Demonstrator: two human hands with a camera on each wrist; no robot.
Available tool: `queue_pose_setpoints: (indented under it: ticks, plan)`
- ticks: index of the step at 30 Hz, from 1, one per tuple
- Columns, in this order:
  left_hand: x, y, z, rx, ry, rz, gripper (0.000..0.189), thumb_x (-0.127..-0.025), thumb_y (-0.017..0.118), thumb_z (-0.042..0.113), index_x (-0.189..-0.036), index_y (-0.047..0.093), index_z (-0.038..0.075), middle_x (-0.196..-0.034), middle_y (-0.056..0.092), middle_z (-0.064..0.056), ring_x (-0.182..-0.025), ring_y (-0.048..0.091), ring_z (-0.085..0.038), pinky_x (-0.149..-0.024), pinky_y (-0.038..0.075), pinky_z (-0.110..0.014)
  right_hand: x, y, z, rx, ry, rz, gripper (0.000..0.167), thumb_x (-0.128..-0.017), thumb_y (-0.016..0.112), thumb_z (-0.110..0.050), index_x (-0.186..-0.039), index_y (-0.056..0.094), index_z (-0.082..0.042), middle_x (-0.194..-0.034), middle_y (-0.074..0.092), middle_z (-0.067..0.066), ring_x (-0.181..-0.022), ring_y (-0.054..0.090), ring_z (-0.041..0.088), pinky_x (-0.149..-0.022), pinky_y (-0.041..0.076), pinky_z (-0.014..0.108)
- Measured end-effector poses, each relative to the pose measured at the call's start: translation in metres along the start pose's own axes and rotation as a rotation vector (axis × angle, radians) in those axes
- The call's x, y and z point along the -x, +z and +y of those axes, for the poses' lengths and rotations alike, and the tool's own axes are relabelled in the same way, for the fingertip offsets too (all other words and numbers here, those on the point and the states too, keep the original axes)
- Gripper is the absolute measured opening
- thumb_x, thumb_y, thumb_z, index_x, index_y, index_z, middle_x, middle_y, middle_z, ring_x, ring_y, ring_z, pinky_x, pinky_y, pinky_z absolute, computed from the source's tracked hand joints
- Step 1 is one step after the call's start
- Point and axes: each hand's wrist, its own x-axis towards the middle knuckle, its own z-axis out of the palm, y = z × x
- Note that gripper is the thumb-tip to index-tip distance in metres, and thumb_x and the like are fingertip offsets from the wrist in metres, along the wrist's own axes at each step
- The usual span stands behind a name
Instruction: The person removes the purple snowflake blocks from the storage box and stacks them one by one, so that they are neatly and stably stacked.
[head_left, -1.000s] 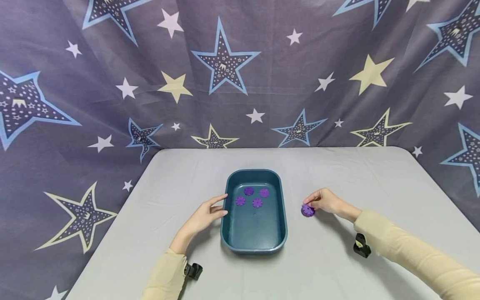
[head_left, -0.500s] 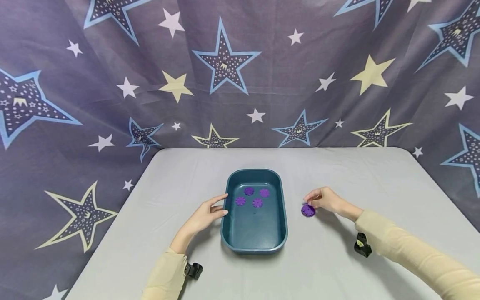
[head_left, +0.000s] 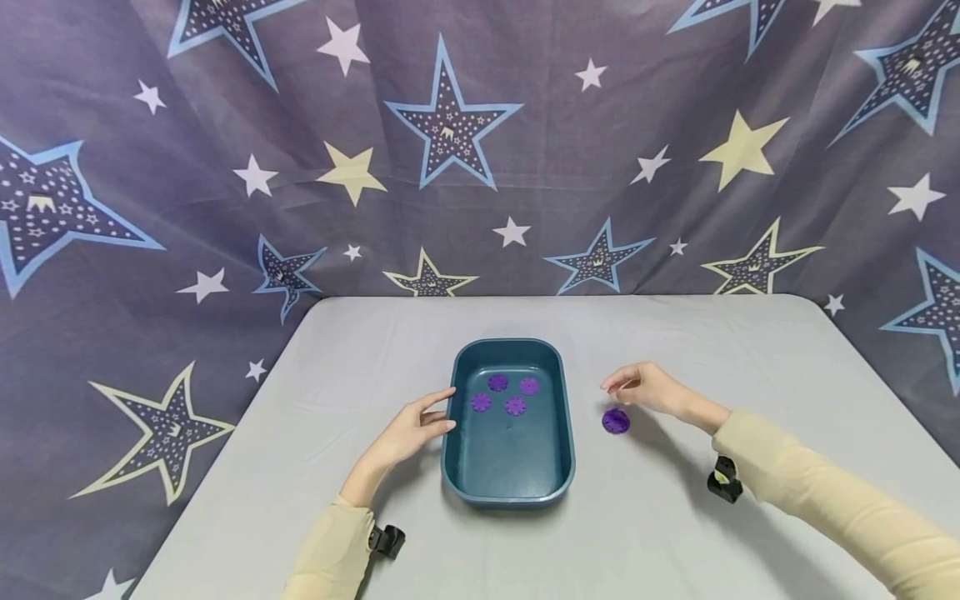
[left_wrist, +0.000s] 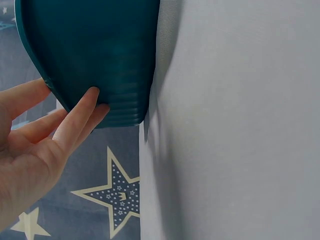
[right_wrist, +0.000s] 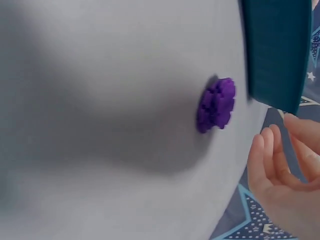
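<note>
My left hand (head_left: pixel 407 428) rests against the left side of a dark teal tray (head_left: pixel 510 503), its fingers fairly straight. In the left wrist view its fingertips touch the tray's outer wall (left_wrist: pixel 115 55) and rim. Several flat purple notched discs (head_left: pixel 515 406) lie on the tray's floor, toward the far end. To the right of the tray, a small pile of purple notched discs (head_left: pixel 616 421) sits on the table; the right wrist view shows it layered (right_wrist: pixel 216 105). Just above and behind that pile is my right hand (head_left: pixel 647 389), fingers loosely bent with nothing between them.
A white cloth covers the table (head_left: pixel 675 517). Behind and to the left hangs a dark curtain (head_left: pixel 480 208) with a star print. Each sleeve carries a black wrist camera, one at the left wrist (head_left: pixel 387 542), one at the right (head_left: pixel 724 480).
My right hand has let go of the purple disc pile and lifted up and away from it. The pile stays on the table. My left hand and the tray have not moved.
</note>
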Motion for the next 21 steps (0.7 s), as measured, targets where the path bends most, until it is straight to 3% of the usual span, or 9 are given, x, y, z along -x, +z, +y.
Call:
queue_pose_setpoints:
  ticks: [6, 9, 15, 21]
  plan:
    - [0.0, 0.0, 0.0, -0.011, -0.013, 0.006, 0.054, -0.086, 0.057, 0.009, -0.134, 0.035, -0.002, -0.138, 0.029, -0.024, -0.114, 0.045, -0.037, -0.093, 0.039, -0.042, -0.004, -0.002, -0.013, 0.023, -0.041, -0.007, 0.022, -0.079, 0.057, 0.004, -0.098, 0.06, 0.013, -0.09, 0.062, 0.025, -0.079, 0.061, 0.024, -0.066, 0.048, 0.018]
    - [0.001, 0.001, 0.006, -0.004, -0.018, 0.008, 0.053, -0.085, 0.056, 0.005, -0.133, 0.034, -0.004, -0.137, 0.029, -0.026, -0.114, 0.044, -0.038, -0.093, 0.039, -0.043, -0.006, -0.003, -0.018, 0.034, -0.046, -0.008, 0.022, -0.079, 0.059, 0.002, -0.098, 0.06, 0.012, -0.09, 0.063, 0.024, -0.079, 0.06, 0.02, -0.065, 0.048, 0.018]
    - [0.01, 0.002, 0.034, -0.019, -0.035, 0.003, 0.052, -0.085, 0.053, -0.001, -0.132, 0.032, -0.009, -0.136, 0.028, -0.028, -0.114, 0.043, -0.041, -0.093, 0.038, -0.045, -0.012, -0.005, -0.03, 0.078, -0.045, -0.012, 0.02, -0.079, 0.06, -0.001, -0.097, 0.063, 0.006, -0.09, 0.064, 0.019, -0.077, 0.059, 0.018, -0.063, 0.048, 0.022]
    - [0.01, 0.002, 0.033, -0.024, -0.032, 0.004, 0.052, -0.085, 0.053, -0.001, -0.132, 0.033, -0.009, -0.137, 0.028, -0.028, -0.114, 0.043, -0.041, -0.092, 0.039, -0.045, -0.021, -0.004, -0.044, 0.123, -0.085, -0.019, 0.017, -0.079, 0.061, -0.002, -0.095, 0.065, 0.003, -0.089, 0.064, 0.017, -0.076, 0.06, 0.018, -0.064, 0.048, 0.024]
